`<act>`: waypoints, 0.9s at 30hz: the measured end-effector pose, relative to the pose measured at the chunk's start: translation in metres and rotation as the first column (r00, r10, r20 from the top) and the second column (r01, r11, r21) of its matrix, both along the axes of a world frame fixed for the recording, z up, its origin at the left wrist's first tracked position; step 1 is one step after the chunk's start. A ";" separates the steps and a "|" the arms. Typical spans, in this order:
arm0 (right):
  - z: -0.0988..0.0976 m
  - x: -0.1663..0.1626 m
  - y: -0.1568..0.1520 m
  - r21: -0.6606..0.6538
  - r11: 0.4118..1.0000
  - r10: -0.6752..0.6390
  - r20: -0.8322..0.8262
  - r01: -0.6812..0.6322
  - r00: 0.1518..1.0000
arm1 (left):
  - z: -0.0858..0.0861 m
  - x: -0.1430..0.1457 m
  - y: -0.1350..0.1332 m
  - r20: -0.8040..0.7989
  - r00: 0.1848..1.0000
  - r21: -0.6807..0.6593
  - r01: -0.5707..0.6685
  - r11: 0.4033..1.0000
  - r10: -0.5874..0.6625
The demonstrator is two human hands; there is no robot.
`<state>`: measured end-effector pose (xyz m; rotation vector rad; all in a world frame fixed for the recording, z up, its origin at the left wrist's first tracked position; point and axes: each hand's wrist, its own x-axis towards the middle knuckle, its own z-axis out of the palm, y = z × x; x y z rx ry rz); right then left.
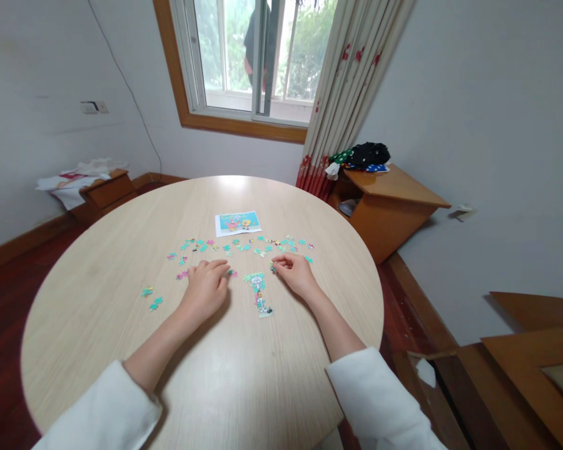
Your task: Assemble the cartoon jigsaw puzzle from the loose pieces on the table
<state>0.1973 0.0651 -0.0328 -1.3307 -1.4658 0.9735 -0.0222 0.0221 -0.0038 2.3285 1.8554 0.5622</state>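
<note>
Right hand [294,274] pinches a small yellow-green jigsaw piece [273,267]; left hand [206,286] at a pink-and-teal jigsaw piece [234,274], can't tell if fingers grip!

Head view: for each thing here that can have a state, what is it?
Puzzle section: partly assembled, flat
Loose pieces: scattered
Picture sheet: flat, printed side up
Left hand: lowered, fingertips by a pink piece, grip unclear
Right hand: pinching a small piece
Window: open or shut, unclear
Curtain: gathered aside
Cloths: heaped on cabinet

The head view looks forward and down from just over the round table [234,375] toward the window [237,69]
</note>
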 end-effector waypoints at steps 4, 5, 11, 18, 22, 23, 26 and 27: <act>0.001 0.000 -0.002 0.019 0.999 0.028 0.079 -0.029 0.996 | 0.005 -0.015 0.011 0.114 0.989 0.025 -0.102 0.994 0.098; 0.001 0.000 -0.002 0.026 0.999 0.035 0.099 -0.038 0.994 | 0.007 -0.019 0.014 0.138 0.984 0.042 -0.123 0.991 0.116; 0.002 0.000 -0.003 0.060 0.995 0.063 0.185 -0.076 0.981 | 0.015 -0.050 0.028 0.296 0.909 0.071 -0.328 0.942 0.294; 0.004 -0.001 -0.005 0.070 0.994 0.068 0.260 -0.089 0.963 | 0.012 -0.086 0.042 0.404 0.804 0.000 -0.476 0.879 0.436; 0.004 -0.001 -0.005 0.077 0.993 0.063 0.280 -0.088 0.958 | 0.009 -0.092 0.045 0.413 0.796 0.005 -0.488 0.873 0.442; 0.004 -0.001 -0.005 0.080 0.993 0.061 0.282 -0.087 0.958 | 0.008 -0.093 0.046 0.412 0.795 0.003 -0.489 0.872 0.444; 0.002 -0.001 -0.004 0.088 0.992 0.057 0.297 -0.087 0.953 | 0.006 -0.096 0.047 0.399 0.797 -0.023 -0.486 0.874 0.454; 0.001 -0.001 -0.004 0.090 0.992 0.055 0.309 -0.087 0.949 | 0.006 -0.097 0.048 0.387 0.801 -0.039 -0.480 0.876 0.456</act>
